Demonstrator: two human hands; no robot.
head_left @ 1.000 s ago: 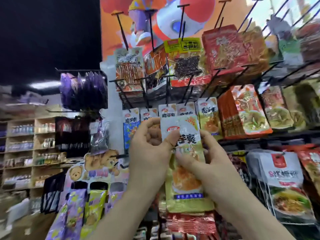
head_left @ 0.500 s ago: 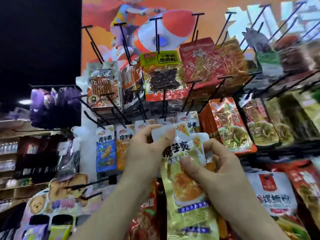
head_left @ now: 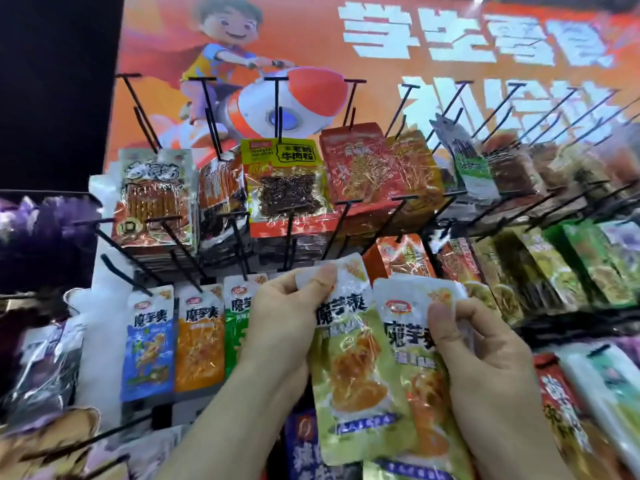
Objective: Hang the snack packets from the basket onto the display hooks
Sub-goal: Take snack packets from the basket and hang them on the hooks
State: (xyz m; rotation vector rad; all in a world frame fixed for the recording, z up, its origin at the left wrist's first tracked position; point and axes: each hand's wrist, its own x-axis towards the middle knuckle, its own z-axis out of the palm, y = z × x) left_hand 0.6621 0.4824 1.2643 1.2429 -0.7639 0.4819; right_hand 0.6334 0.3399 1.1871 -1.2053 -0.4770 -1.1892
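Two yellow-green snack packets are up in front of the display rack. My left hand [head_left: 284,317] pinches the white top of the left packet [head_left: 349,368]. My right hand [head_left: 481,348] pinches the top of the right packet [head_left: 412,344], which lies partly behind the left one. Black display hooks [head_left: 341,223] jut out just above the packets. Packets of the same brand in blue [head_left: 149,341], orange [head_left: 199,337] and green [head_left: 237,313] hang on hooks to the left. The basket is out of view.
Upper hooks carry red and yellow snack packs [head_left: 285,188]. Several bare black hooks [head_left: 450,102] stick out in front of an orange poster [head_left: 381,39]. Green and red packs [head_left: 568,268] fill the right rows. Purple bags [head_left: 38,230] hang at the left.
The view tilted up toward the poster. The packets, stacked as one bundle earlier, are now spread apart, one in each hand, and raised closer to the hooks.
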